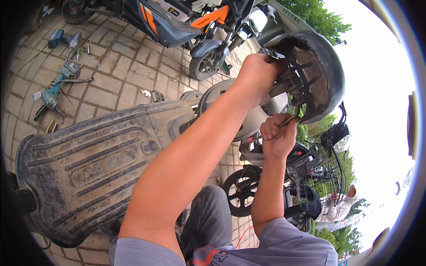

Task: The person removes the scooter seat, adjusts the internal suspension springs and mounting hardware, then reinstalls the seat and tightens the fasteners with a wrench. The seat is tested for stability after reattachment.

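A scooter saddle (332,73) with a black rim is tipped up, its worn brown underside facing me. My left hand (261,74) is closed around metal parts under the saddle; its fingertips are hidden. Just below it, my right hand (279,133) grips a slim metal wrench (287,121) whose bent end reaches the bracket (299,96) beneath the saddle. Whether that end sits on a fastener cannot be made out. The scooter's dusty ribbed footboard (96,159) spreads out at the left, and its rounded body (249,123) is partly behind my forearm.
On the paving lie a teal cordless power tool (51,96), a combination wrench (78,80), a blue power tool (73,40) and yellow-handled pliers (50,126). An orange-and-grey scooter (169,28) stands beyond. At right are a wire basket (324,176) and a person (337,211).
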Action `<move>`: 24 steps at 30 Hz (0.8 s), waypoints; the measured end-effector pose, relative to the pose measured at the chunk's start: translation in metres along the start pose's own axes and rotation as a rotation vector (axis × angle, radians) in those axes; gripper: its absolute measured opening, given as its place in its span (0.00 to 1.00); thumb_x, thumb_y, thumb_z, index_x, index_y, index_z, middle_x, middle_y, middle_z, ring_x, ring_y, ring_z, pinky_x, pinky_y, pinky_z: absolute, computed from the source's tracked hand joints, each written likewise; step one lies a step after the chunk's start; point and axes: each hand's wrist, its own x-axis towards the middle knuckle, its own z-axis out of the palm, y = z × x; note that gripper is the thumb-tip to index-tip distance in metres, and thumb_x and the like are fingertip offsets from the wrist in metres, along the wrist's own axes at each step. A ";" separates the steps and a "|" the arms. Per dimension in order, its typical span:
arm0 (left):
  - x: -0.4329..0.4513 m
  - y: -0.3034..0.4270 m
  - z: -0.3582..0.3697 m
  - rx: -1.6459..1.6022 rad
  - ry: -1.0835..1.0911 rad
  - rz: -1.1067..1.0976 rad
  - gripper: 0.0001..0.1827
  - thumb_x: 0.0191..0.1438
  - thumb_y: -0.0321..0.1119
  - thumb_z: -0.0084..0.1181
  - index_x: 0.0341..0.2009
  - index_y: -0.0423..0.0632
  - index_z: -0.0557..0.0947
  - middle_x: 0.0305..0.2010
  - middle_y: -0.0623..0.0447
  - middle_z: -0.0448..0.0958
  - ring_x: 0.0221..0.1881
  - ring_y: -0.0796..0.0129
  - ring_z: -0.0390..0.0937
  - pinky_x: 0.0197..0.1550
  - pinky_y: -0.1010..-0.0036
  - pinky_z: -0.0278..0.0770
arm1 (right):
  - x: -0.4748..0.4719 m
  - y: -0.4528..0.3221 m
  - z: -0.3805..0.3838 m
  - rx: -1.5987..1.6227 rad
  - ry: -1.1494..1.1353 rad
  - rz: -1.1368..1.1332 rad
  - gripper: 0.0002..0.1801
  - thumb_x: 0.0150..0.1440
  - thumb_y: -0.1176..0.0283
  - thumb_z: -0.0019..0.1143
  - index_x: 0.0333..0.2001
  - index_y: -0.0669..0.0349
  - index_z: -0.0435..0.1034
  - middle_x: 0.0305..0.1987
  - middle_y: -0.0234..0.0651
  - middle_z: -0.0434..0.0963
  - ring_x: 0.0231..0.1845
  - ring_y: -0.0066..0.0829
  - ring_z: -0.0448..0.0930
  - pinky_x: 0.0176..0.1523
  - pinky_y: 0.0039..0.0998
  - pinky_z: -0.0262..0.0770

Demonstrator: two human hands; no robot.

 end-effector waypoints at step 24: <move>0.002 -0.001 -0.003 0.091 -0.038 -0.004 0.12 0.57 0.34 0.56 0.36 0.35 0.79 0.32 0.50 0.77 0.30 0.70 0.76 0.31 0.75 0.75 | -0.007 0.004 0.014 0.061 0.081 0.037 0.27 0.68 0.48 0.30 0.27 0.58 0.62 0.16 0.26 0.54 0.15 0.20 0.53 0.22 0.25 0.51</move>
